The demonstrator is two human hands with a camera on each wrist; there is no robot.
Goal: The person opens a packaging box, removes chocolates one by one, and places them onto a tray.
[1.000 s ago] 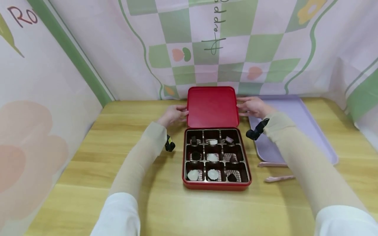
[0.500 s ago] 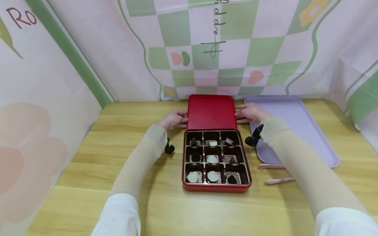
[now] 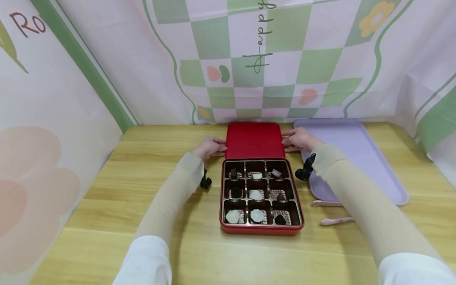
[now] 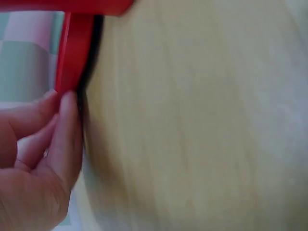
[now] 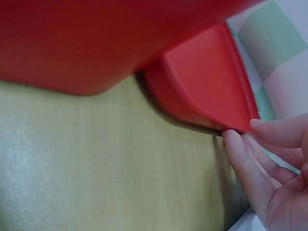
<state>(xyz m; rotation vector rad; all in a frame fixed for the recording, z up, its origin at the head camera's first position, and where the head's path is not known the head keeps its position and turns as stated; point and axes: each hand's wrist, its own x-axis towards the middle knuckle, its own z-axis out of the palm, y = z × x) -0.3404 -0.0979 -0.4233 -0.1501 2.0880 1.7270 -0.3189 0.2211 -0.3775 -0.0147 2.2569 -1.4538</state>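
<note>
A red tin box (image 3: 261,230) lies on the table with a nine-compartment tray inside. Its compartments hold small pieces that look like chocolates, dark ones and white ones (image 3: 256,215). Behind the box is its red lid (image 3: 253,140), low over the tabletop. My left hand (image 3: 210,147) pinches the lid's left edge between thumb and fingers, seen close in the left wrist view. At the right edge, my right hand (image 3: 299,139) grips the lid with its fingertips. In the right wrist view the lid (image 5: 207,72) sits just beyond the box wall (image 5: 72,43).
On the right a light purple tray (image 3: 352,158) lies on the wooden table (image 3: 142,190), partly under my right forearm. Two pink slender utensils (image 3: 336,220) lie in front of it, partly hidden by the sleeve. A checked cloth (image 3: 285,71) hangs behind the table.
The lid has tipped down and back from a raised slant to nearly flat behind the box. Both hands have gone down with it, still holding its sides.
</note>
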